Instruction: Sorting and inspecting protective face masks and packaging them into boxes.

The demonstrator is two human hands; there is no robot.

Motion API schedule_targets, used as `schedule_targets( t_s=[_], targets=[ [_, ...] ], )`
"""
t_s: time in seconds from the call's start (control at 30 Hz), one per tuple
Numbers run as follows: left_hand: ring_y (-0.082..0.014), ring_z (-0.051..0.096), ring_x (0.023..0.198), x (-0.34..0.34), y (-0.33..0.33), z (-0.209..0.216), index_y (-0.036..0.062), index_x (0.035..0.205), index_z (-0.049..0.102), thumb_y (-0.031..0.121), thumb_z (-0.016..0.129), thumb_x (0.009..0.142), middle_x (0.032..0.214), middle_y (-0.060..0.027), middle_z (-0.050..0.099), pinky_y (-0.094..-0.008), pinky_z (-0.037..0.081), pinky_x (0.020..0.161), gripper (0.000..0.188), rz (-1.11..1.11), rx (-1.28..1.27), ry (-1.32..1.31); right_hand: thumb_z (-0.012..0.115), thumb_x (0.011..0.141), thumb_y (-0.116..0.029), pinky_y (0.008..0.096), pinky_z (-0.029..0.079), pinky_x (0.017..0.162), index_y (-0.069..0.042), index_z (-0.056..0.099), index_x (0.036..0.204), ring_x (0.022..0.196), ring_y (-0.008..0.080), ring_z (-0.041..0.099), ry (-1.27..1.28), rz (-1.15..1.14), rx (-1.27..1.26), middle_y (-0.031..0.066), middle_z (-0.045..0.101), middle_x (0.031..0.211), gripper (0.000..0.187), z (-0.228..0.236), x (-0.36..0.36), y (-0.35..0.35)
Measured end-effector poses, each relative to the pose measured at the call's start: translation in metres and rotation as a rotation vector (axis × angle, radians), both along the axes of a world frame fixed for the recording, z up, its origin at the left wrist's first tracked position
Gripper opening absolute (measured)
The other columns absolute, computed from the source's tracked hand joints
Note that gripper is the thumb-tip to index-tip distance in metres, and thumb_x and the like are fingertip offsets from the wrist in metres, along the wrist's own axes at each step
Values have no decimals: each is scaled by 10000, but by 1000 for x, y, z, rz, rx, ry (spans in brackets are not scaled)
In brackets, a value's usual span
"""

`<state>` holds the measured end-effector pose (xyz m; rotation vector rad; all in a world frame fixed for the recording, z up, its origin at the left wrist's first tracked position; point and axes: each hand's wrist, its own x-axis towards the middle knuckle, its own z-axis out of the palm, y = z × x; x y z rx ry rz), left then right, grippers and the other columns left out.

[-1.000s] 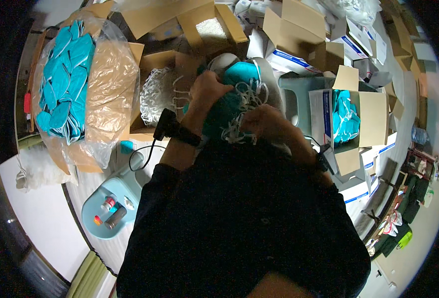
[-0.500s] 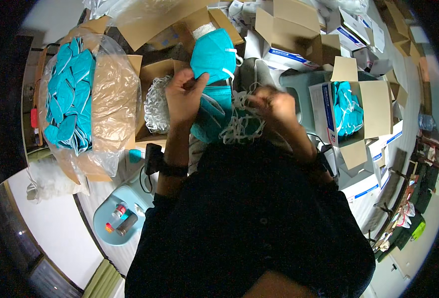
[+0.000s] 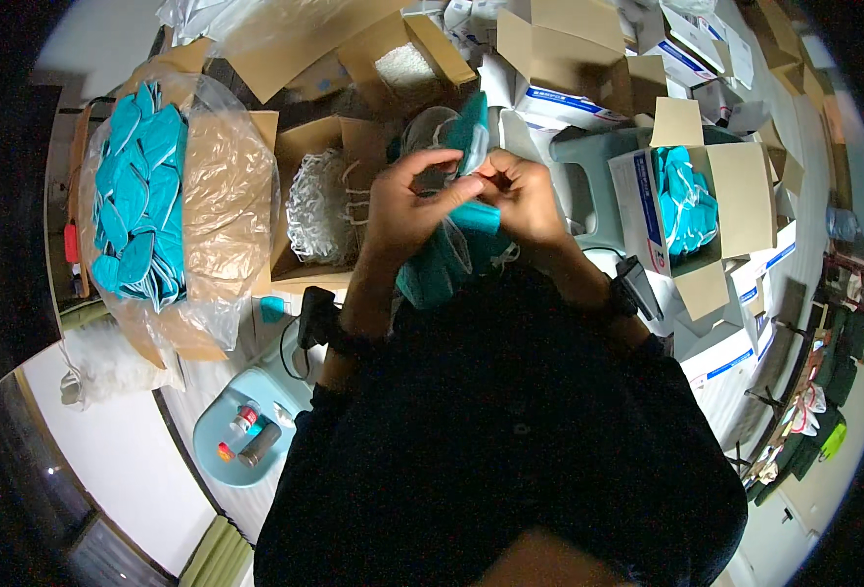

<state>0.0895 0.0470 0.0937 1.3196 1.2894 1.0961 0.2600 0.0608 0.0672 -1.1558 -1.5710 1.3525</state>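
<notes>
Turned almost edge-on, a teal face mask (image 3: 470, 119) stands upright between my two hands. My left hand (image 3: 402, 207) is closed on its lower edge, with thumb and forefinger showing. At the mask's right side my right hand (image 3: 527, 201) is pinched against it; whether its fingertips grip the mask's edge or a white strap is too small to tell. Under my hands more teal masks (image 3: 425, 276) lie on my lap, with white edging and a bit of white strap (image 3: 503, 256) showing.
At left, a plastic-lined carton (image 3: 221, 186) holds many teal masks. White elastic loops (image 3: 316, 210) fill a cardboard box nearer me. A white box (image 3: 637, 210) with teal masks stands at right beside a grey-green stool (image 3: 598, 176). A blue stool (image 3: 219, 430) holds a bottle (image 3: 241, 421).
The mask has turned from face-on to edge-on and moved right and lower. My right hand has come in from the white straps to meet it, and fewer straps show on my lap.
</notes>
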Motion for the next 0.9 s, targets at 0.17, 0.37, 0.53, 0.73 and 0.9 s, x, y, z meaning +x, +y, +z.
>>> schedule_targets(
  t_s=[0.17,0.37,0.53,0.73,0.9],
  targets=[
    [-121,596,665,5,-4,-2,14,911,663,218,750,767,761,-98,658,-284,480,601,265,-53,73,212,638,833,3,222,437,619,-22,656,863,707,49,535,66,17,126,24,625,747,43,-2,2,1],
    [-173,536,528,2,-9,-7,27,789,663,178,695,803,639,-145,589,-315,420,522,155,-47,70,372,641,832,17,200,420,634,-34,656,771,689,41,517,-64,-3,68,-7,620,712,81,-5,15,11],
    [-90,516,558,-26,-16,-6,19,781,664,149,670,839,657,-48,630,-266,411,531,143,184,58,277,598,778,107,236,464,710,-2,649,772,712,96,572,-55,-264,89,37,647,740,120,2,67,44],
    [-67,571,730,-28,-12,-13,3,949,644,70,640,864,848,-20,665,-218,442,669,108,313,-64,-286,705,786,-14,203,422,586,-47,603,1036,657,41,510,-42,-56,52,16,626,876,271,34,10,7],
    [-93,594,781,-6,-12,-4,6,982,637,43,640,849,917,-33,672,-237,462,731,138,202,67,-183,672,797,56,213,485,664,-16,513,1142,726,71,581,261,-58,-112,32,590,916,386,1,-11,2]
  ],
)
